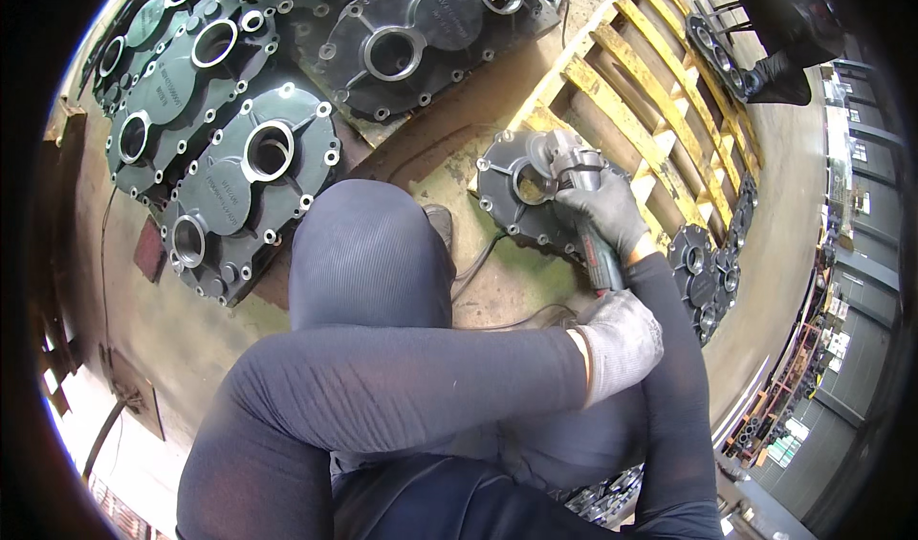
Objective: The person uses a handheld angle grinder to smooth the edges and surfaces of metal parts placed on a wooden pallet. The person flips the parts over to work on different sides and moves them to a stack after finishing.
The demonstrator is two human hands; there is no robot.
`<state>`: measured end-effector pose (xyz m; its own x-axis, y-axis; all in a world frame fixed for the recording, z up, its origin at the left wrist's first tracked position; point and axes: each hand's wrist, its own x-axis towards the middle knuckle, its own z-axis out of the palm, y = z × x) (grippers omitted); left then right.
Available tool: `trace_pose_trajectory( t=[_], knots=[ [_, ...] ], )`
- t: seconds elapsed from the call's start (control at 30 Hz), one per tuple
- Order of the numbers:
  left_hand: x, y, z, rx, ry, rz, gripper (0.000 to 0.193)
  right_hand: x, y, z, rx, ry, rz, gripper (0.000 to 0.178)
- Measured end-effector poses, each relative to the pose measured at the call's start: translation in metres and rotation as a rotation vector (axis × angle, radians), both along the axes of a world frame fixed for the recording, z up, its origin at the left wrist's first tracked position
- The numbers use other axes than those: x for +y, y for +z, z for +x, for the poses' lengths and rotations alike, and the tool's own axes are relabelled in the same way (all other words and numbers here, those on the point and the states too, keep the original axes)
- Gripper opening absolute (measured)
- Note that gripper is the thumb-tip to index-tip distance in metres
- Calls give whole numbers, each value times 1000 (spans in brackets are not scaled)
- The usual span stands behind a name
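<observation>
on a shop floor [535, 291], crouches with both gloved hands clamped on one angle grinder [598, 258]: right hand [612, 210] wrapped around the body just behind the head, left hand [626, 342] closed around the rear end, with the left forearm [421, 377] crossing in front of the torso. aims the tool's long axis forward and slightly left, bringing the guarded disc [541, 160] over a black metal cover [497, 181], just ahead and to the left of the right hand, the nearer of the two. cannot tell whether disc and rim touch at the round opening, nor read the cover's long axis for certain, with the right-hand part hidden beneath tool and glove.

just beyond and to the right, meets the yellow slats of a pallet [612, 90], with more dark covers [703, 267] farther right. to the left, has a bent knee [373, 253] in between, then large dark castings [215, 196]. nearby, has a black cord [481, 261] looping close to the cover. at upper right, well apart, shares the floor with another person [798, 33] in dark clothing.
</observation>
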<state>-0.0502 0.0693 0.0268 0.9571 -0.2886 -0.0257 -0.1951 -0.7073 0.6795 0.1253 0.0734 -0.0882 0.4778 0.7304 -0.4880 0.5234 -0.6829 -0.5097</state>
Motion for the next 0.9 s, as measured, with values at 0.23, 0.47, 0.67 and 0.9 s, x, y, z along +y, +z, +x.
trace_pose_trajectory(
  t=[0.23,0.47,0.67,0.9],
  knots=[
    [-7,-15,8,234,-121,22,25,24,18,-16,-216,192,-356,81],
    [-40,-33,19,268,-73,80,50,23,27,-49,-361,405,-446,62],
    [-15,-30,-21,-55,42,91,19,-14,20,-57,-566,652,-359,54],
    [-10,-19,-14,22,-69,149,19,-62,15,-43,-627,754,-397,75]
  ],
)
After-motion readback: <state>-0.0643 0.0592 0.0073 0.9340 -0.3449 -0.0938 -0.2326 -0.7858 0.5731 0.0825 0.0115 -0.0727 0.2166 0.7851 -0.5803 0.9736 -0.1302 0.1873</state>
